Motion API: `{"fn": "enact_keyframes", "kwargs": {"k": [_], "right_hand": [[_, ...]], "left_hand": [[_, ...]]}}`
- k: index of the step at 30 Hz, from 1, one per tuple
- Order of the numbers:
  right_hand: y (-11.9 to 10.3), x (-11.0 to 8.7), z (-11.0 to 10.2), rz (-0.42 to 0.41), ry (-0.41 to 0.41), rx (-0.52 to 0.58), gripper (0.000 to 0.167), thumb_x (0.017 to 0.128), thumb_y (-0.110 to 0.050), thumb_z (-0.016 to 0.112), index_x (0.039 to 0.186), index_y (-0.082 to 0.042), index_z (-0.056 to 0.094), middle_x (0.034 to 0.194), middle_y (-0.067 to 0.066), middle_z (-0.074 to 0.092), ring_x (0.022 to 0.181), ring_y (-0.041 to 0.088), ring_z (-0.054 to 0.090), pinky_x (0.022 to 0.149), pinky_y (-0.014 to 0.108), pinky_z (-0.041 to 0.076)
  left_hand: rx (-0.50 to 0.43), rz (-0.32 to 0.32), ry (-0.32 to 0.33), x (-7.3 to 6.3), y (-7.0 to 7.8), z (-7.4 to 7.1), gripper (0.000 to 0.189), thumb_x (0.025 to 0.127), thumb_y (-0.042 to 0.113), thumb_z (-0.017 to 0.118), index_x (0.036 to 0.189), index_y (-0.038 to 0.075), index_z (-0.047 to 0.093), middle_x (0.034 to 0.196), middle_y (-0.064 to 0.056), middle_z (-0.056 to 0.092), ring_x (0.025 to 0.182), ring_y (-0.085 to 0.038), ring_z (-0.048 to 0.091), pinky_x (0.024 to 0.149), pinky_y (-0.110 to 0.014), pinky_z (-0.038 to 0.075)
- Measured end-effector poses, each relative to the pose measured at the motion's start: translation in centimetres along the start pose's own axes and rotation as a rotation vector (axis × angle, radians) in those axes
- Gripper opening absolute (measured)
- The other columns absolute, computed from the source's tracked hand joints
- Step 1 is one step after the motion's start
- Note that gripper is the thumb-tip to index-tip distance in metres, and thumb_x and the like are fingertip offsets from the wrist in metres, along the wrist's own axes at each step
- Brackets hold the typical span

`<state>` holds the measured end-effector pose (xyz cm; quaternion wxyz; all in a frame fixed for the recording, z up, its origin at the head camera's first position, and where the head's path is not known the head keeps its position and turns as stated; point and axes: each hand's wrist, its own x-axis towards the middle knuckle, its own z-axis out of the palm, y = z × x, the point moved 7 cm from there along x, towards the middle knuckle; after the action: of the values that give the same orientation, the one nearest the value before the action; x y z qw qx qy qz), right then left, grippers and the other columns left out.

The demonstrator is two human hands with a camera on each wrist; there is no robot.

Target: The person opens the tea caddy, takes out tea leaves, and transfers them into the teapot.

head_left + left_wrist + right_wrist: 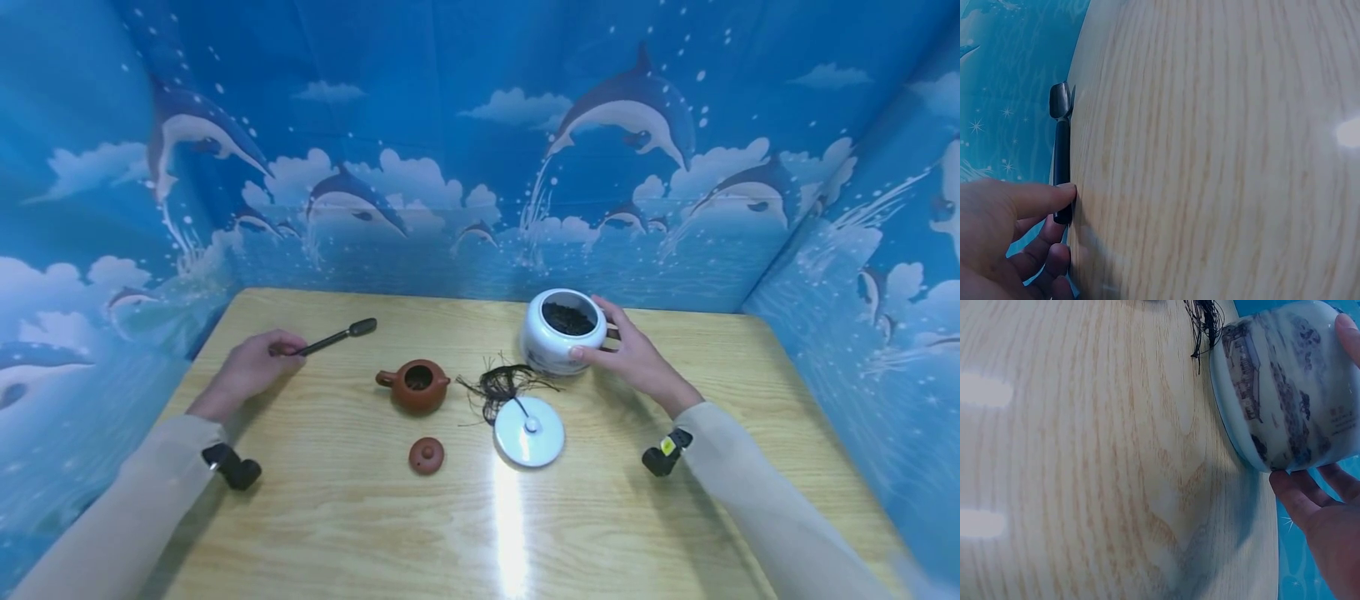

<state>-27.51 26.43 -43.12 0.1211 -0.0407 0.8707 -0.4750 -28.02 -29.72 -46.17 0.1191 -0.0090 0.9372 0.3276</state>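
My left hand (258, 367) pinches the handle of a dark tea scoop (330, 341) between thumb and fingers at the table's left. In the left wrist view the scoop (1062, 150) points away from the hand (1010, 231), its bowl at the far end. At the back right my right hand (633, 358) grips a white porcelain tea jar (558, 354), thumb at the front and fingers round the side. Dark tea leaves (567, 318) show inside its mouth. The right wrist view shows a landscape print on the jar (1291, 394), with fingers (1300, 494) against it.
Between the hands stands a small brown clay teapot (417, 402), uncovered, with something dark inside. Its lid (426, 457) lies in front. A white jar lid (528, 442) and a black stringy tassel (501, 383) lie before the jar. Dolphin-print cloth (450, 125) surrounds the wooden table (360, 525).
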Motion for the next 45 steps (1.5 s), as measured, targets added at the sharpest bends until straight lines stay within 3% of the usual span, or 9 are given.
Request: {"fn": "enact_keyframes", "kwargs": {"k": [8,15,23,32,40,45], "right_hand": [[-0.3,0.0,0.1,-0.031,0.007,0.012,0.113,0.097,-0.049,0.083,0.177,-0.029,0.005,0.183,0.011,0.013,0.163,0.047,0.028,0.123,0.066,0.041],[-0.7,-0.2,-0.6,-0.05,0.038,0.015,0.102,0.103,-0.046,0.076,0.177,-0.032,0.007,0.181,0.012,0.019,0.164,0.043,0.029,0.124,0.066,0.04],[-3.2,-0.4,-1.2,-0.136,0.105,-0.013,0.094,0.103,-0.05,0.075,0.176,-0.026,0.02,0.179,0.01,0.026,0.163,0.039,0.03,0.13,0.06,0.033],[-6.8,-0.4,-0.7,-0.24,0.194,-0.139,0.086,0.101,-0.053,0.077,0.171,-0.024,0.036,0.171,0.009,0.04,0.159,0.035,0.037,0.13,0.061,0.031],[-10.1,-0.2,2.6,-0.368,0.131,-0.183,0.081,0.1,-0.046,0.08,0.169,-0.028,0.04,0.17,0.007,0.043,0.157,0.034,0.041,0.123,0.069,0.037],[-11.8,-0.2,5.4,-0.42,0.078,-0.223,0.081,0.099,-0.045,0.081,0.168,-0.028,0.042,0.169,0.006,0.045,0.157,0.032,0.043,0.125,0.064,0.039]], "left_hand": [[-0.069,-0.002,-0.013,-0.8,0.1,-0.3,0.053,0.11,0.034,0.065,0.153,0.003,0.055,0.151,-0.028,0.057,0.134,-0.047,0.056,0.109,-0.068,0.047],[-0.078,0.025,0.0,-1.6,1.4,-1.1,0.059,0.113,0.046,0.058,0.157,0.007,0.052,0.152,-0.025,0.055,0.134,-0.043,0.055,0.098,-0.057,0.055],[-0.036,0.074,0.01,-2.4,4.4,-1.2,0.056,0.112,0.046,0.06,0.155,0.01,0.056,0.148,-0.021,0.059,0.132,-0.04,0.056,0.096,-0.057,0.055],[-0.001,0.166,0.029,-3.5,8.3,-0.2,0.043,0.109,0.036,0.068,0.145,0.011,0.065,0.136,-0.014,0.068,0.119,-0.032,0.063,0.085,-0.04,0.057],[-0.007,0.238,-0.005,-4.6,10.5,1.3,0.041,0.108,0.032,0.071,0.143,0.011,0.068,0.129,-0.013,0.071,0.114,-0.029,0.064,0.085,-0.04,0.055],[-0.018,0.299,-0.036,-5.0,11.7,2.6,0.035,0.107,0.028,0.072,0.138,0.011,0.071,0.124,-0.01,0.073,0.108,-0.025,0.065,0.081,-0.036,0.054]]}}
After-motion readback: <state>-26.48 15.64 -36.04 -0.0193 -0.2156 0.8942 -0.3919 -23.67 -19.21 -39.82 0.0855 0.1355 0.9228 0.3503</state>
